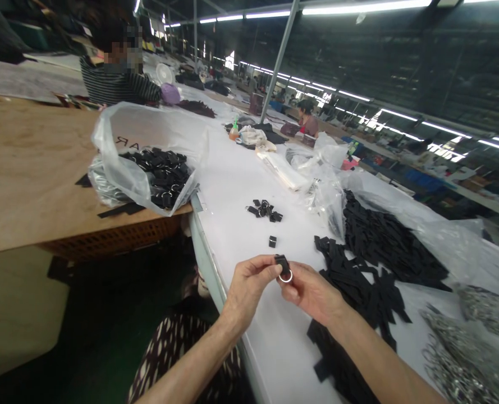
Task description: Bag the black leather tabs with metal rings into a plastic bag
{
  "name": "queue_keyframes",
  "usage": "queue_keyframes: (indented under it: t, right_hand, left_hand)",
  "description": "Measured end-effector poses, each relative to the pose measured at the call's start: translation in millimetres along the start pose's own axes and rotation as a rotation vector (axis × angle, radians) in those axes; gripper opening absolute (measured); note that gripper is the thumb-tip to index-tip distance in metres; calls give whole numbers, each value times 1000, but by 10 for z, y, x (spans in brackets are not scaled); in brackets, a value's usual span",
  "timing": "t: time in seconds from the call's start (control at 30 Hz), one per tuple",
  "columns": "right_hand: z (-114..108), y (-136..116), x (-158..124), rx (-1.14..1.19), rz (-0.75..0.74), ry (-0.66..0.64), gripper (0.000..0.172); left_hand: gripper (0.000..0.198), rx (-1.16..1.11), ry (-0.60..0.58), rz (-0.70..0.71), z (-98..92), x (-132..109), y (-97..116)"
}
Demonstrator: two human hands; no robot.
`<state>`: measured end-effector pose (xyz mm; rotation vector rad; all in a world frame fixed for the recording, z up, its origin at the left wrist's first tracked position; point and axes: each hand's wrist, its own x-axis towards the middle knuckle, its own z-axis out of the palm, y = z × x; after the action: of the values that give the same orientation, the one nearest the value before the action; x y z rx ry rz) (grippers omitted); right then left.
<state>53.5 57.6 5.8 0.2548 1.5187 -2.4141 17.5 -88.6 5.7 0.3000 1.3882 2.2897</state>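
Between both hands, above the white table, is a folded black strap tab (281, 262) with a silver metal ring (286, 276) hanging from its lower end. My left hand (253, 283) pinches the tab from the left with thumb and fingers. From the right, my right hand (310, 289) closes its fingers at the ring and the tab's lower edge. Just beyond the fingertips lies a single black tab (272, 241). Farther off sits a small pile of black tabs with rings (265, 210). To the right of my right hand spread loose black strips (358, 286).
A clear plastic bag (135, 188) full of ringed black tabs stands left on a brown board (34, 168). Metal rings (463, 348) heap at lower right. More black strips (388, 241) lie by plastic bags. A person in a striped top (110, 84) is at far left.
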Motion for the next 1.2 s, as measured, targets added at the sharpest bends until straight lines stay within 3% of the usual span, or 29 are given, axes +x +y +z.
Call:
queue_keyframes:
  t: [0.13, 0.23, 0.33, 0.47, 0.6, 0.7, 0.83, 0.9, 1.0, 1.2]
  right_hand:
    - [20, 76, 17, 49, 28, 36, 30]
    - [-19, 85, 16, -102, 23, 91, 37]
    - [-167, -1, 0, -389, -49, 195, 39]
    - [-448, -161, 14, -884, -102, 328, 26]
    - [-560, -169, 145, -1338, -180, 413, 31]
    - [-504, -139, 313, -1516, -180, 336, 47]
    - [-455, -203, 559, -1682, -183, 125, 74]
    - [-473, -257, 660, -1695, -184, 4, 67]
    - [-507, -298, 748, -1668, -226, -92, 39]
    - [-454, -190, 724, -1582, -273, 46, 15]
  left_hand:
    - [13, -20, 6, -20, 15, 22, -63]
    - [15, -16, -6, -46, -47, 48, -94]
    - [15, 99, 71, -46, -223, 90, -99]
    - [14, 412, 158, 6, -485, 209, -76]
    - [7, 570, 174, -13, -545, 385, -102]
    - [10, 538, 175, -38, -484, 508, -135]
    - [21, 437, 140, -67, -411, 622, -108]
    - [23, 345, 139, -86, -399, 658, -74]
    - [27, 225, 163, -85, -407, 687, -74]
    - [35, 389, 240, 32, -415, 662, -324]
